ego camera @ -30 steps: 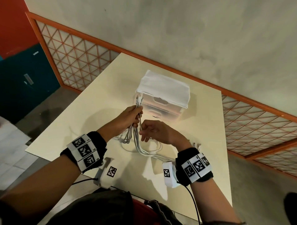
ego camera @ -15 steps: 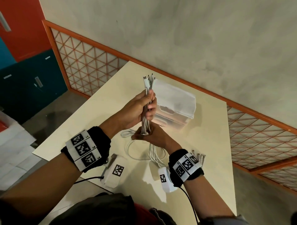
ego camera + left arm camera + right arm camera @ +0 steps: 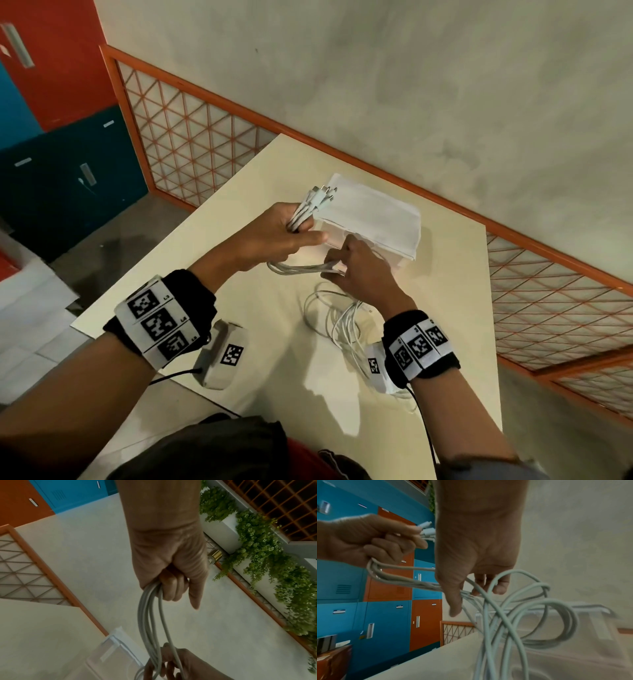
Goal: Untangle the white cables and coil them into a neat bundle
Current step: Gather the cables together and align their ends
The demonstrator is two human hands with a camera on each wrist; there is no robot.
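Several white cables (image 3: 298, 268) run between my two hands above the cream table (image 3: 260, 329). My left hand (image 3: 274, 236) grips the bundle near its plug ends (image 3: 322, 197), which stick up past the fist. In the left wrist view the left hand (image 3: 171, 582) is curled round the cables (image 3: 150, 615). My right hand (image 3: 356, 270) pinches the same strands lower down, to the right. In the right wrist view the thumb and fingers (image 3: 455, 601) hold the cables (image 3: 419, 584), and loose loops (image 3: 539, 615) hang below. More slack (image 3: 329, 315) lies on the table under my right wrist.
A clear plastic box with a white lid (image 3: 373, 219) stands just behind my hands. An orange lattice fence (image 3: 191, 137) borders the table's far sides. Blue and orange lockers (image 3: 385, 601) stand to the left. Green plants (image 3: 265, 561) hang along a wall.
My left hand has tipped the plug ends from upright to slanting right. My right hand has slid down the strands and moved right, so a near-horizontal span of cable shows between the hands.
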